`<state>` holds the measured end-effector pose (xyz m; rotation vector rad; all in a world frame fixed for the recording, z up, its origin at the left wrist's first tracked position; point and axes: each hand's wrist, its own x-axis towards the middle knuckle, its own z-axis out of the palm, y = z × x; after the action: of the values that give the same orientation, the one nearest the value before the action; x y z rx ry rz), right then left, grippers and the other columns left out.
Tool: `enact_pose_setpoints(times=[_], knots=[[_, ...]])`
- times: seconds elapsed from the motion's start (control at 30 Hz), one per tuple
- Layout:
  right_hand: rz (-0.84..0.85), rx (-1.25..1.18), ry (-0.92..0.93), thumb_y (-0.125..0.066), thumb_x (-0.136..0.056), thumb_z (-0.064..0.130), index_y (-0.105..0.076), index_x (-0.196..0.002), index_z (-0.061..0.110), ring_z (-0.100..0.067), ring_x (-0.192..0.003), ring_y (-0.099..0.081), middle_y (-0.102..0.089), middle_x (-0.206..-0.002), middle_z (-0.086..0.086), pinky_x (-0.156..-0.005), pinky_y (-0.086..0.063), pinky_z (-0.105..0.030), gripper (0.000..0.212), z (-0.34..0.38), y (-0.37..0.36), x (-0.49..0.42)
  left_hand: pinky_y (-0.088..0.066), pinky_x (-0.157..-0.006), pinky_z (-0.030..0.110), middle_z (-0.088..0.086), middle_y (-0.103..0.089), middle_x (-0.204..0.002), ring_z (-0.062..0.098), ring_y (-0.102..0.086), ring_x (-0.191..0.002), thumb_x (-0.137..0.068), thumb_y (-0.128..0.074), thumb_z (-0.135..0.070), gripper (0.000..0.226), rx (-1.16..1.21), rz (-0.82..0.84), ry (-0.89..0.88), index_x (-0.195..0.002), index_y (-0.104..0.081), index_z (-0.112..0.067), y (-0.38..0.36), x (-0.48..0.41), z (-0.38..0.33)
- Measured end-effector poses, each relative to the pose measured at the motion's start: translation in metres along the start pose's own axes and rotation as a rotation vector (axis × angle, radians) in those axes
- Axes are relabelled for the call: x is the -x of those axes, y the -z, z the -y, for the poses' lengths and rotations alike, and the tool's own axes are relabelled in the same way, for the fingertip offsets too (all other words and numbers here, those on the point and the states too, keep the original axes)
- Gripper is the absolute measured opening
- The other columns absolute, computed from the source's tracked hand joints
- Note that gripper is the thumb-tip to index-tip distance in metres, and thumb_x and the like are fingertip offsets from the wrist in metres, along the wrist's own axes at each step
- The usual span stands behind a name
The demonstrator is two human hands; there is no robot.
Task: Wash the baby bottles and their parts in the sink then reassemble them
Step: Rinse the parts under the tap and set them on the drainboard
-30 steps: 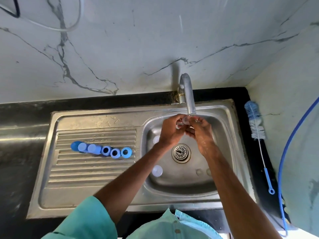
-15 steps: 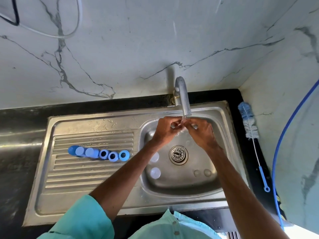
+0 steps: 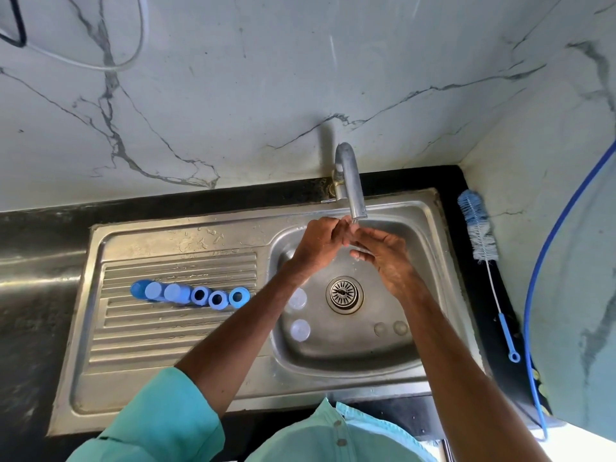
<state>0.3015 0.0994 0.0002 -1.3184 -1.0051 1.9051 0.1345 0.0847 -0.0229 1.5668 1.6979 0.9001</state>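
Observation:
Both hands meet under the spout of the steel tap (image 3: 350, 181), above the sink basin (image 3: 350, 355). My left hand (image 3: 318, 243) has its fingers curled and pinches a small clear bottle part (image 3: 358, 251), which is mostly hidden. My right hand (image 3: 388, 260) pinches the same part between thumb and fingers. Two clear bottles (image 3: 297, 300) (image 3: 300, 330) stand at the basin's left side. Two small clear parts (image 3: 380, 328) (image 3: 400, 327) lie on the basin floor. A row of blue caps (image 3: 153, 290) and blue collar rings (image 3: 218, 300) sits on the drainboard (image 3: 150, 355).
The drain strainer (image 3: 344, 294) is in the middle of the basin. A blue-and-white bottle brush (image 3: 480, 235) lies on the black counter at the right. A blue hose (image 3: 550, 261) hangs along the right wall. Marble wall rises behind the tap.
The hands have stayed together under the spout and worked the small clear part between the fingers. The view has shifted slightly. The parts on the drainboard and in the basin have not moved.

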Motion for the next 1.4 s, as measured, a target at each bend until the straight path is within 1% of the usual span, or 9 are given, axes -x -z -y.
enact_pose_setpoints(times=[0.13, 0.27, 0.37, 0.7, 0.87, 1.03, 1.17, 1.3, 1.4], knots=[[-0.075, 0.000, -0.047, -0.077, -0.093, 0.033, -0.079, -0.106, 0.005, -0.021, -0.088, -0.076, -0.080, -0.099, -0.015, -0.076, -0.060, -0.029, 0.032, 0.002, -0.002, -0.002, -0.043, -0.057, 0.010, -0.008, -0.064, -0.064, -0.001, -0.060, -0.051, -0.110, -0.048, -0.030, 0.046, 0.010, 0.030, 0.045, -0.076, -0.070, -0.007, -0.005, 0.003, 0.005], [-0.156, -0.125, -0.116, -0.080, -0.090, 0.032, -0.080, -0.102, 0.002, -0.017, -0.072, -0.069, -0.077, -0.089, -0.013, -0.066, -0.057, -0.027, 0.032, 0.001, -0.004, -0.005, -0.048, -0.070, 0.006, 0.006, -0.075, -0.095, 0.006, -0.065, -0.079, -0.097, -0.071, -0.013, 0.014, -0.042, -0.103, -0.111, -0.107, -0.071, -0.003, -0.002, 0.005, 0.002], [-0.145, -0.133, -0.147, -0.074, -0.094, 0.038, -0.079, -0.097, 0.006, -0.017, -0.069, -0.068, -0.075, -0.084, -0.011, -0.067, -0.058, -0.030, 0.032, 0.003, -0.005, -0.006, -0.051, -0.066, 0.020, 0.006, -0.074, -0.085, 0.013, -0.066, -0.071, -0.093, -0.074, -0.010, 0.008, -0.066, -0.127, -0.164, -0.095, -0.073, -0.003, -0.001, 0.006, 0.002], [0.009, -0.096, -0.112, -0.074, -0.095, 0.025, -0.079, -0.106, 0.010, -0.022, -0.093, -0.074, -0.078, -0.107, -0.013, -0.087, -0.060, -0.038, 0.019, 0.006, -0.005, -0.005, -0.035, -0.048, 0.016, 0.007, -0.064, -0.065, 0.006, -0.051, -0.048, -0.107, -0.050, -0.015, 0.036, -0.160, -0.057, 0.038, -0.076, -0.063, -0.002, 0.003, -0.006, -0.002], [-0.077, -0.132, -0.087, -0.081, -0.089, 0.021, -0.081, -0.096, 0.004, -0.027, -0.087, -0.074, -0.078, -0.100, -0.021, -0.078, -0.064, -0.032, 0.019, 0.010, -0.011, -0.003, -0.033, -0.043, 0.013, 0.005, -0.065, -0.059, 0.005, -0.052, -0.043, -0.110, -0.048, -0.035, 0.052, -0.123, -0.069, 0.069, -0.075, -0.069, -0.002, -0.005, -0.001, 0.006], [-0.110, -0.194, -0.102, -0.084, -0.083, 0.018, -0.078, -0.102, 0.001, -0.024, -0.073, -0.072, -0.079, -0.090, -0.018, -0.067, -0.061, -0.027, 0.026, 0.012, -0.017, -0.004, -0.029, -0.053, 0.011, 0.004, -0.061, -0.068, 0.007, -0.050, -0.054, -0.107, -0.055, -0.029, 0.035, -0.164, -0.132, 0.011, -0.083, -0.065, -0.005, -0.003, 0.012, 0.010], [-0.132, -0.067, -0.097, -0.078, -0.092, 0.015, -0.075, -0.112, -0.001, -0.020, -0.065, -0.066, -0.075, -0.084, -0.015, -0.058, -0.056, -0.024, 0.026, 0.011, -0.011, -0.013, -0.052, -0.073, 0.018, 0.009, -0.069, -0.102, 0.015, -0.064, -0.086, -0.103, -0.061, -0.029, 0.026, -0.059, -0.146, -0.073, -0.114, -0.063, -0.006, -0.005, 0.021, 0.005], [-0.132, 0.093, -0.095, -0.076, -0.092, 0.032, -0.077, -0.095, -0.005, -0.021, -0.059, -0.063, -0.076, -0.085, -0.025, -0.053, -0.053, -0.026, 0.037, 0.008, -0.007, -0.015, -0.049, -0.055, 0.029, 0.006, -0.067, -0.071, 0.017, -0.061, -0.061, -0.101, -0.063, -0.029, 0.029, -0.010, -0.208, -0.097, -0.084, -0.069, -0.007, -0.003, 0.014, -0.003], [-0.076, 0.005, -0.179, -0.069, -0.097, 0.035, -0.074, -0.097, -0.001, -0.021, -0.062, -0.068, -0.076, -0.082, -0.021, -0.056, -0.059, -0.026, 0.036, 0.012, -0.006, -0.012, -0.033, -0.046, 0.022, 0.001, -0.054, -0.058, 0.010, -0.045, -0.047, -0.100, -0.065, -0.018, 0.031, -0.075, -0.193, -0.100, -0.070, -0.059, -0.011, -0.001, 0.008, -0.006]])
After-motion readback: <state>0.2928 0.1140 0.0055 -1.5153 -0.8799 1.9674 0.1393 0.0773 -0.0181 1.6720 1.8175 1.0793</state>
